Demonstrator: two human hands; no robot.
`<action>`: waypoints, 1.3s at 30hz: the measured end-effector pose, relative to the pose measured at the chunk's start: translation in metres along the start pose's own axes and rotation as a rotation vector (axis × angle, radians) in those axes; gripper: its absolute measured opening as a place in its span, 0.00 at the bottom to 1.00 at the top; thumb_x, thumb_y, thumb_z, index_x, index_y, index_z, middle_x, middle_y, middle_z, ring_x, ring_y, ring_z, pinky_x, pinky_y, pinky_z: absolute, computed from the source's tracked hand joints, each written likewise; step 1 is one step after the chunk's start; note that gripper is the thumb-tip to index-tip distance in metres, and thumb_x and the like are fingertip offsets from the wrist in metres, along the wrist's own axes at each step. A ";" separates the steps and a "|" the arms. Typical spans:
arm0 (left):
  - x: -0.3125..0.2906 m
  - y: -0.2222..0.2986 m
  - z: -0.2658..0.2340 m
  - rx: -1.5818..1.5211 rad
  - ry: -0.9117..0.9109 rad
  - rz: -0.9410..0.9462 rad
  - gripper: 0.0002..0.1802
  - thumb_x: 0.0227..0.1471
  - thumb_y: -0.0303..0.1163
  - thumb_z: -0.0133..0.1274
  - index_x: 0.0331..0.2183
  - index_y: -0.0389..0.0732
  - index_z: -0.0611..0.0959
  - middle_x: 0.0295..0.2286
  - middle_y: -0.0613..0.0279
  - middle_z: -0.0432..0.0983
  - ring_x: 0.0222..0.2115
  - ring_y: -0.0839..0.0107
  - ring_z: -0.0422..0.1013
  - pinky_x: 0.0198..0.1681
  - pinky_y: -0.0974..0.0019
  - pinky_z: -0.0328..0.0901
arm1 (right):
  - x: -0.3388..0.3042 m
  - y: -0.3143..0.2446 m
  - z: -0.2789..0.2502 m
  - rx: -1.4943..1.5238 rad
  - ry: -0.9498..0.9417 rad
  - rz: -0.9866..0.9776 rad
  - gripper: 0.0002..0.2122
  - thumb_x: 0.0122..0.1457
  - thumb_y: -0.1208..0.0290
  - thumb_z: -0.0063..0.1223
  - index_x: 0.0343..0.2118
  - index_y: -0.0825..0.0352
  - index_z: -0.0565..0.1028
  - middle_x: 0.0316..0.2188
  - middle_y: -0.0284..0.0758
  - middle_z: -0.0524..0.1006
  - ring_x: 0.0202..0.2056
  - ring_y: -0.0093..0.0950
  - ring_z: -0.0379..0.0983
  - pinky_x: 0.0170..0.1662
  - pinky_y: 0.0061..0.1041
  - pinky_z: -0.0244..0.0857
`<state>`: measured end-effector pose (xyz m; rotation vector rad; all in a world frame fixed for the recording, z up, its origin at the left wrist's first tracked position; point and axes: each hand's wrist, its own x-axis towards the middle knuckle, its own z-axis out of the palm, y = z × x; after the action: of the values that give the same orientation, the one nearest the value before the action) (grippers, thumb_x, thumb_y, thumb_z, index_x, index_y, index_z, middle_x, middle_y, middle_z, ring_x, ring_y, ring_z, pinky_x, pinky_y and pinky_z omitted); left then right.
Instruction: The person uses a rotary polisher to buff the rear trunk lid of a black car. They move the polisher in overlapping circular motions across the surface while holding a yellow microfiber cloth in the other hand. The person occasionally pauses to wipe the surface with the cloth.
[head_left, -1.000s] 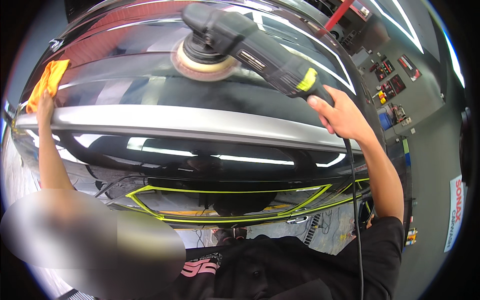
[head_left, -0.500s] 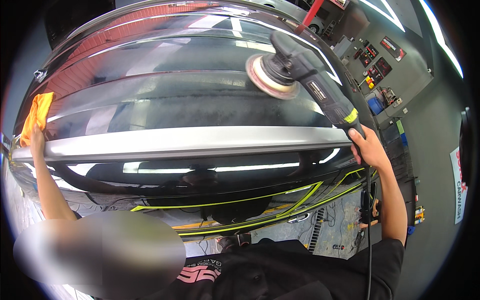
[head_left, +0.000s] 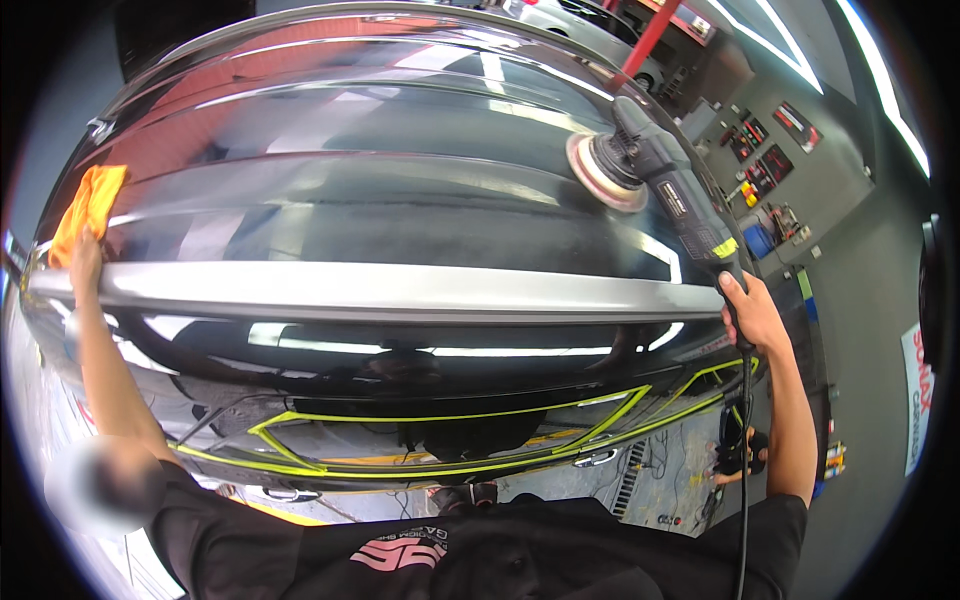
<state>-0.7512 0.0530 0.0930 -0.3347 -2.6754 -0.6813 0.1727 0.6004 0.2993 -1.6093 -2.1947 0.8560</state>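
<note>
My right hand (head_left: 757, 312) is closed round the rear handle of a black car polisher (head_left: 680, 195) with a yellow-green band. Its round, pale foam pad (head_left: 600, 180) is at the right part of a glossy black car roof (head_left: 380, 220); whether the pad touches the paint I cannot tell. Far to the left, my left hand (head_left: 86, 260) grips an orange cloth (head_left: 88, 205) over the roof's left end, beside the silver roof rail (head_left: 400, 290). The cloth hides most of those fingers.
A black power cord (head_left: 743, 470) hangs from the polisher past my right arm. Yellow-green masking tape (head_left: 450, 468) outlines the side windows below the rail. Another person (head_left: 740, 455) is at the lower right. Beyond the roof stand a red post (head_left: 650, 40) and a silver car (head_left: 580, 30).
The polisher has moved right across the roof, toward its right end, with my right hand on it. My left hand still holds the cloth near the left end. The whole view has shifted slightly.
</note>
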 end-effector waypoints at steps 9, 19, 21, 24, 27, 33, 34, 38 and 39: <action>-0.054 0.071 -0.038 0.049 -0.037 -0.147 0.36 0.66 0.55 0.26 0.58 0.41 0.75 0.57 0.45 0.70 0.61 0.49 0.63 0.65 0.48 0.53 | 0.010 -0.036 0.031 -0.026 -0.105 -0.123 0.20 0.67 0.50 0.50 0.38 0.68 0.70 0.15 0.31 0.69 0.12 0.21 0.65 0.15 0.24 0.60; -0.083 0.097 -0.060 0.090 -0.053 -0.191 0.35 0.66 0.55 0.27 0.58 0.44 0.76 0.57 0.47 0.71 0.61 0.51 0.64 0.65 0.44 0.51 | 0.041 -0.117 0.098 -0.093 -0.255 -0.321 0.20 0.68 0.52 0.49 0.41 0.69 0.71 0.14 0.30 0.69 0.11 0.20 0.65 0.16 0.23 0.60; -0.087 0.103 -0.063 0.085 -0.052 -0.202 0.35 0.66 0.55 0.27 0.57 0.43 0.76 0.57 0.46 0.71 0.61 0.51 0.64 0.65 0.44 0.51 | 0.042 -0.136 0.106 -0.130 -0.292 -0.368 0.20 0.68 0.52 0.49 0.41 0.69 0.70 0.14 0.30 0.69 0.11 0.20 0.65 0.17 0.23 0.60; -0.092 0.100 -0.065 0.103 -0.017 -0.210 0.34 0.66 0.54 0.27 0.58 0.43 0.76 0.57 0.47 0.71 0.61 0.51 0.64 0.65 0.45 0.51 | 0.048 -0.164 0.126 -0.175 -0.315 -0.434 0.19 0.67 0.53 0.49 0.40 0.69 0.70 0.14 0.30 0.69 0.12 0.20 0.65 0.17 0.23 0.61; -0.094 0.103 -0.059 0.107 0.029 -0.208 0.34 0.66 0.54 0.27 0.57 0.43 0.76 0.57 0.47 0.71 0.61 0.51 0.64 0.65 0.45 0.51 | 0.056 -0.191 0.140 -0.206 -0.352 -0.485 0.19 0.67 0.52 0.49 0.39 0.69 0.70 0.15 0.29 0.69 0.12 0.19 0.66 0.17 0.23 0.61; -0.096 0.106 -0.057 0.114 0.005 -0.211 0.33 0.66 0.53 0.27 0.56 0.44 0.77 0.56 0.48 0.73 0.60 0.52 0.65 0.65 0.44 0.51 | 0.063 -0.239 0.174 -0.243 -0.409 -0.579 0.21 0.67 0.49 0.49 0.38 0.69 0.70 0.15 0.27 0.68 0.12 0.18 0.66 0.17 0.22 0.61; -0.097 0.106 -0.058 0.106 0.009 -0.207 0.33 0.66 0.53 0.27 0.56 0.44 0.77 0.56 0.48 0.73 0.60 0.51 0.65 0.65 0.44 0.51 | 0.066 -0.245 0.180 -0.254 -0.430 -0.581 0.23 0.66 0.47 0.49 0.37 0.68 0.69 0.15 0.27 0.68 0.12 0.18 0.67 0.17 0.21 0.62; -0.098 0.107 -0.055 0.116 0.029 -0.203 0.33 0.66 0.53 0.27 0.55 0.43 0.77 0.55 0.47 0.73 0.59 0.51 0.66 0.65 0.43 0.51 | 0.065 -0.273 0.201 -0.275 -0.453 -0.616 0.25 0.66 0.44 0.49 0.35 0.68 0.68 0.15 0.28 0.69 0.12 0.18 0.68 0.16 0.21 0.63; -0.098 0.108 -0.055 0.118 0.029 -0.201 0.33 0.66 0.53 0.27 0.55 0.42 0.78 0.55 0.47 0.73 0.59 0.50 0.66 0.65 0.43 0.51 | 0.066 -0.279 0.206 -0.281 -0.451 -0.628 0.25 0.65 0.44 0.49 0.35 0.68 0.68 0.15 0.28 0.69 0.12 0.18 0.68 0.16 0.21 0.63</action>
<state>-0.6129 0.1044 0.1437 -0.0242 -2.7307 -0.5768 -0.1761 0.5457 0.3015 -0.7448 -2.9932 0.7852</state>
